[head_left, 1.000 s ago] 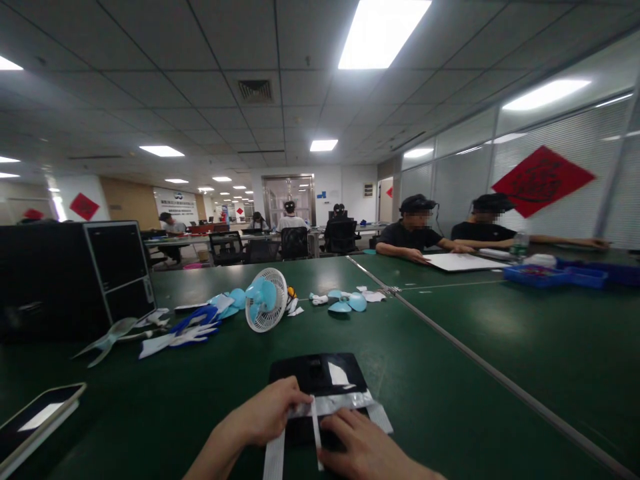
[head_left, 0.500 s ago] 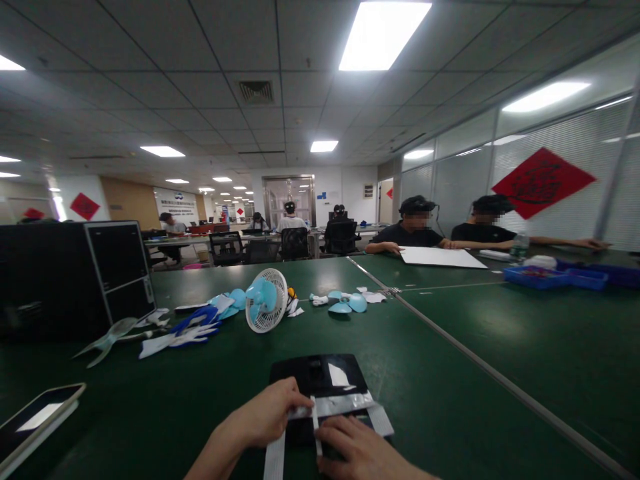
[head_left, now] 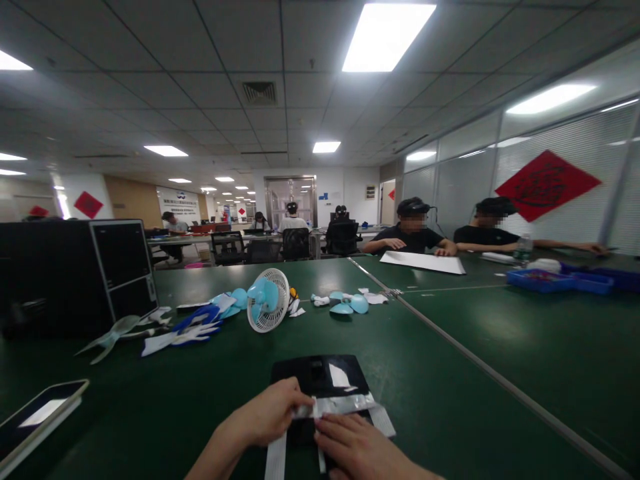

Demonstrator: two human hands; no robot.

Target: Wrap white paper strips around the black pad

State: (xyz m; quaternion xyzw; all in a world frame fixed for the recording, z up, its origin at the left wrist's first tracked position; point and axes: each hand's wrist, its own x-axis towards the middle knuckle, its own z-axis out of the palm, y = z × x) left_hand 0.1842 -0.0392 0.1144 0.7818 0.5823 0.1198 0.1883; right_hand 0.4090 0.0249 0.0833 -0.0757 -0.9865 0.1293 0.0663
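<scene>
A black glossy panel (head_left: 317,369) lies on the green table in front of me, with a silver strip (head_left: 345,404) across it and pale ribbed strips on both sides. My left hand (head_left: 275,410) is closed at the panel's left, its fingertips pinching a narrow white strip (head_left: 321,460) by its upper end, where it meets the silver one. My right hand (head_left: 357,443) lies flat with fingers stretched over that narrow strip and the panel's lower part, hiding much of both.
Farther back are a small white fan (head_left: 269,300), blue fan blades (head_left: 347,303) and white-and-blue gloves (head_left: 185,333). A black computer case (head_left: 125,267) and a phone (head_left: 40,413) are at left. Across the table, a person handles a white board (head_left: 423,261); blue trays (head_left: 543,279) stand at right.
My right hand has flattened and slid up over the narrow strip, covering more of it. My left hand stays put. Across the table, the white board has shifted left and tilted lower.
</scene>
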